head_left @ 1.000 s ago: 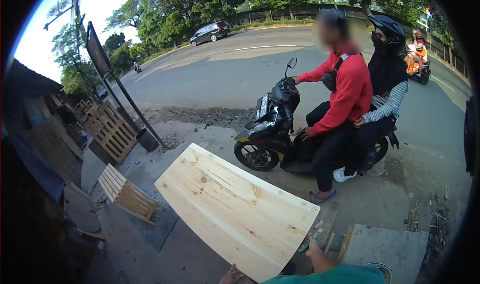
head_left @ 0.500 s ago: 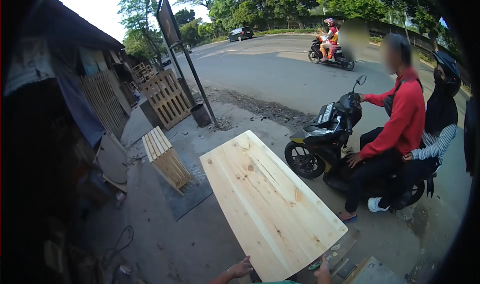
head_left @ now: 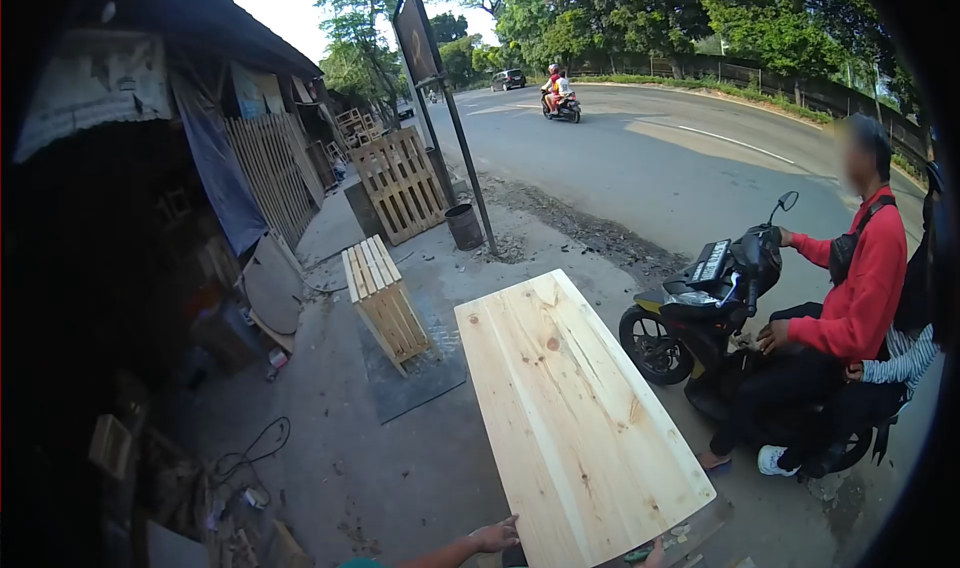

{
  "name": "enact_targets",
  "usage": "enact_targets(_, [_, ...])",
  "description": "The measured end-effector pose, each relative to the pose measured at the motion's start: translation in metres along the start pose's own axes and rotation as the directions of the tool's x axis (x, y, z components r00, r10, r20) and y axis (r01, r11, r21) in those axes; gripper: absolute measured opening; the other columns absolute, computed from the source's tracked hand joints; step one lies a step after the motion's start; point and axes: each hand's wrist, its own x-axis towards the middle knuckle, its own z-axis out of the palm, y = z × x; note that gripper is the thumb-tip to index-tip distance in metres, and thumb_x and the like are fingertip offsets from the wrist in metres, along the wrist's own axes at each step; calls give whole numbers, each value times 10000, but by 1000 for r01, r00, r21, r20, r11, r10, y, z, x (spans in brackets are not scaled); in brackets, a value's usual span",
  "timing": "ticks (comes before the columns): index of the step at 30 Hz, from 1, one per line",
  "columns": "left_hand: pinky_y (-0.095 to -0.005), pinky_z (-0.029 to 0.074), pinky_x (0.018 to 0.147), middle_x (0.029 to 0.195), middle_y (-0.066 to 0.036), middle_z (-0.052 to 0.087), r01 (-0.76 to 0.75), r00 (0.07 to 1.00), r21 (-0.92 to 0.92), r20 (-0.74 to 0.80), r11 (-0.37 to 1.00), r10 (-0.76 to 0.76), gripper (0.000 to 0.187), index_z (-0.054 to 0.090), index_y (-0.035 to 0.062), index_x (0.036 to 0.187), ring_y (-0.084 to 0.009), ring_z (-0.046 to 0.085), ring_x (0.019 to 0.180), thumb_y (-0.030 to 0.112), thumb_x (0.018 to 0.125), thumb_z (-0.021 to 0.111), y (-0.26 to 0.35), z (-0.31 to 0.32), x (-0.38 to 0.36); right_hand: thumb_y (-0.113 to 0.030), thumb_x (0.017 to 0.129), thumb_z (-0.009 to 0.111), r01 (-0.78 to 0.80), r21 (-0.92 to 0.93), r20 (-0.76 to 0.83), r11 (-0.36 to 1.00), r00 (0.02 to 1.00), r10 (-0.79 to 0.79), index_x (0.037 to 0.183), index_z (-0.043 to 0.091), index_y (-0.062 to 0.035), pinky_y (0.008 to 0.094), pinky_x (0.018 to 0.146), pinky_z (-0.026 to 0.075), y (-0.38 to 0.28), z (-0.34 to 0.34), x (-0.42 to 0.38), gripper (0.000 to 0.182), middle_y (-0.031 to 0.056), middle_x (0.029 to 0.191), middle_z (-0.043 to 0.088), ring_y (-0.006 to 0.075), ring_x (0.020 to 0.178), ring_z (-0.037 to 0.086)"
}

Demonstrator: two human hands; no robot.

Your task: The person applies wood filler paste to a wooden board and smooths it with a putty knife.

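Observation:
A pale wooden board (head_left: 585, 423) with knots and rounded corners stretches out in front of me. My left hand (head_left: 493, 536) is at its near left edge, fingers stretched towards the wood and touching the edge. Only a small part of my right hand (head_left: 655, 554) shows at the bottom of the view, by the board's near right end. Beside it is a small green object (head_left: 637, 555), mostly cut off; whether the hand holds it cannot be made out.
A slatted wooden crate (head_left: 390, 308) stands on a dark mat (head_left: 425, 393) ahead left. On the right, a person in red (head_left: 850, 288) sits on a motorbike (head_left: 715, 318) with a passenger behind. A sign frame (head_left: 465, 148), a metal bin (head_left: 463, 226) and a pallet (head_left: 400, 188) stand farther off.
The view has swung left, so the board and parked motorbike appear farther right and lower. A motorbike on the road has ridden farther away. Less of my right hand shows.

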Motion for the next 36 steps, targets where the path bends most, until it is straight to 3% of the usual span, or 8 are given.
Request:
enact_targets(3, [-425,271,1228,1665,-192,221,30,999,23,23,999,-30,550,564,19,1397,-322,263,1527,425,1034,488,-8,4,4,-499,1054,448,-9,-14,-6,1000,1000,9,1184,604,-99,526,888,552,0,2,-2,448,119,1112,687,340,1009,670])
enact_targets(7, [-450,333,1189,1537,-207,456,27,995,-184,-90,983,-44,568,552,50,1411,-370,383,1452,443,1002,532,-23,-21,2,-500,1055,447,-16,-25,-10,1000,1000,16,1186,603,-98,528,883,553,-1,5,-1,450,120,1113,687,341,1007,670])
enact_targets(10, [-457,389,1139,1448,-210,555,243,952,-143,-152,959,-264,579,541,102,1436,-387,512,1345,475,993,552,23,-158,-31,-500,1055,446,-23,-26,-11,999,1000,22,1188,602,-97,528,879,553,-1,3,2,452,120,1113,686,341,1005,670])
enact_targets(11, [-449,394,1132,1429,-212,570,202,921,-112,-316,973,-227,607,535,91,1442,-389,527,1327,487,983,566,-3,-193,-29,-500,1055,446,-24,-28,-13,999,1000,24,1188,601,-97,529,878,554,-2,2,2,452,121,1113,686,341,1004,670])
enact_targets(15, [-423,451,1083,1403,-193,604,316,652,-101,-699,943,-294,665,490,50,1473,-362,614,1241,434,948,630,52,-390,-75,-500,1055,445,-25,-25,-6,999,1000,25,1191,600,-95,530,872,554,-3,-4,8,454,122,1113,686,341,1002,670])
enact_targets(20, [-432,431,1096,1342,-149,654,499,429,23,-875,866,-224,907,97,189,1639,-350,580,1289,467,942,606,133,-551,-115,-500,1056,443,-13,-2,-4,1000,1000,13,1193,599,-94,531,866,555,-2,-14,15,456,123,1113,685,342,999,670])
enact_targets(26, [-435,455,1065,1383,-212,609,741,272,17,-922,672,-276,1032,-23,152,1639,-359,592,1273,495,907,618,229,-618,-121,-500,1056,441,-10,9,-6,1000,1000,10,1197,597,-92,533,858,556,1,-23,19,459,125,1114,684,343,995,670])
enact_targets(36, [-409,459,1070,1412,-215,588,836,254,58,-922,545,-291,994,47,73,1632,-330,584,1294,478,916,605,304,-630,-112,-518,1049,443,-23,17,-90,1000,996,25,1222,542,-78,520,776,554,5,-42,27,482,142,1030,678,331,911,671])
